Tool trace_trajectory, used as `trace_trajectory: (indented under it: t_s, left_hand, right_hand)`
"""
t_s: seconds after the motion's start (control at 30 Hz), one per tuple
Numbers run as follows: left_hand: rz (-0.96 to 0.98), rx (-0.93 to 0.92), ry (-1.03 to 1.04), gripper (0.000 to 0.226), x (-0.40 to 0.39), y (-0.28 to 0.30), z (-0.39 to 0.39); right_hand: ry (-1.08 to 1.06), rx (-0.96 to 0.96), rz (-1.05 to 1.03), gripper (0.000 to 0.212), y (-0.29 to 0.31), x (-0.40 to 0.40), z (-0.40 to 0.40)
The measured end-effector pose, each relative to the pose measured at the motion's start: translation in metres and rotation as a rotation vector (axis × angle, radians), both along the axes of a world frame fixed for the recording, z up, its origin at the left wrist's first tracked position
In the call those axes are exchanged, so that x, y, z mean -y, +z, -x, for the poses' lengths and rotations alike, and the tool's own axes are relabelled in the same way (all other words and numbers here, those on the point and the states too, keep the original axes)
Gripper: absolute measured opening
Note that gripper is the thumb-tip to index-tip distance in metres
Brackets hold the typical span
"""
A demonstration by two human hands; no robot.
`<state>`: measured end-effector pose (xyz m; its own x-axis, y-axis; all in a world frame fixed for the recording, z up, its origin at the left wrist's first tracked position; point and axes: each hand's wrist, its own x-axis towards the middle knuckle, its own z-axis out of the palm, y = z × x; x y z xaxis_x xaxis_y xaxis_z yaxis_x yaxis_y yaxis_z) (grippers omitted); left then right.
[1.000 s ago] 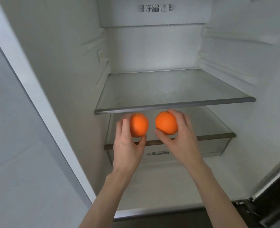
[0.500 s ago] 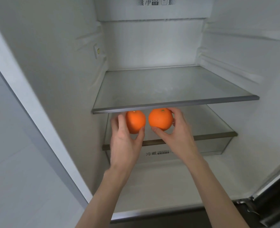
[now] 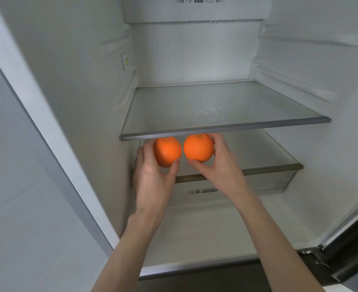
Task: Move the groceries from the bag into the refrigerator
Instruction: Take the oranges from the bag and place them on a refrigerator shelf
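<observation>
The open refrigerator fills the view. My left hand (image 3: 152, 178) grips an orange (image 3: 167, 151). A second orange (image 3: 198, 148) sits in my right hand (image 3: 218, 169). Both fruits are side by side, nearly touching, with their tops right below the front edge of the glass shelf (image 3: 224, 128). Beneath them is the lid of the clear crisper drawer (image 3: 258, 180). The grocery bag is out of sight.
The glass shelf has nothing on it, and above it is a white panel with a printed label (image 3: 197, 0). The fridge's left side wall (image 3: 72, 102) and its right wall ribs (image 3: 300, 85) frame the opening. A dark door edge (image 3: 353, 245) stands at lower right.
Both hands have carried the oranges up and deeper into the fridge, from in front of the drawer to just under the glass shelf's front edge. The oranges have come closer together.
</observation>
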<state>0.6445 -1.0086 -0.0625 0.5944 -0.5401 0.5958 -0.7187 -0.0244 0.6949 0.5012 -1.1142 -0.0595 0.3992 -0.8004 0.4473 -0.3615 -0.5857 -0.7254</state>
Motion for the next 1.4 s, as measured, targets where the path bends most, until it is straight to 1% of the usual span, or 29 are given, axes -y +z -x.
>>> trace_trajectory:
  t_s: [0.13, 0.2, 0.27, 0.33, 0.4, 0.5, 0.63, 0.73, 0.8, 0.87, 0.97, 1.1, 1.23, 1.3, 1.4]
  left_hand:
    - [0.02, -0.011, -0.022, 0.062, 0.001, 0.001, 0.0]
    - [0.013, -0.011, -0.023, 0.066, 0.0, 0.001, 0.0]
    - [-0.002, 0.003, -0.017, 0.073, -0.004, 0.001, 0.0]
    - [-0.005, 0.019, -0.028, 0.08, -0.011, 0.002, 0.001]
    - [-0.018, 0.009, -0.07, 0.083, -0.02, 0.001, 0.005]
    - [-0.075, 0.039, -0.111, 0.084, -0.033, -0.008, 0.017]
    - [-0.119, 0.13, -0.057, 0.083, -0.056, -0.033, 0.036]
    - [-0.107, 0.227, -0.076, 0.073, -0.07, -0.053, 0.052]
    - [-0.107, 0.244, -0.11, 0.068, -0.081, -0.061, 0.065]
    - [-0.124, 0.243, -0.155, 0.063, -0.091, -0.066, 0.08]
    - [-0.176, 0.275, -0.226, 0.057, -0.103, -0.07, 0.111]
    - [-0.211, 0.336, -0.357, 0.052, -0.121, -0.066, 0.17]
    - [-0.296, 0.399, -0.463, 0.053, -0.147, -0.063, 0.235]
    - [-0.331, 0.437, -0.519, 0.054, -0.164, -0.061, 0.265]
    - [-0.28, 0.478, -0.634, 0.053, -0.194, -0.055, 0.309]
  right_hand:
    - [0.003, -0.017, -0.016, 0.077, 0.0, -0.001, 0.001]
    - [0.005, -0.035, -0.031, 0.08, 0.002, -0.003, 0.001]
    - [-0.006, -0.045, -0.036, 0.088, 0.002, -0.006, 0.005]
    - [-0.031, -0.065, 0.003, 0.1, 0.004, -0.012, 0.009]
    - [-0.039, -0.065, 0.034, 0.104, 0.005, -0.022, 0.015]
    - [-0.048, -0.029, 0.03, 0.099, 0.0, -0.044, 0.028]
    - [-0.12, -0.07, 0.001, 0.09, -0.012, -0.075, 0.056]
    - [-0.146, -0.076, -0.048, 0.086, -0.024, -0.1, 0.083]
    - [-0.16, -0.082, -0.082, 0.08, -0.029, -0.118, 0.101]
    - [-0.192, -0.131, -0.081, 0.077, -0.033, -0.137, 0.12]
    - [-0.277, -0.222, -0.023, 0.075, -0.039, -0.165, 0.156]
    - [-0.405, -0.318, 0.138, 0.068, -0.047, -0.208, 0.212]
    - [-0.562, -0.417, 0.275, 0.059, -0.049, -0.26, 0.274]
    - [-0.636, -0.452, 0.289, 0.058, -0.051, -0.29, 0.305]
    - [-0.768, -0.51, 0.278, 0.059, -0.054, -0.336, 0.353]
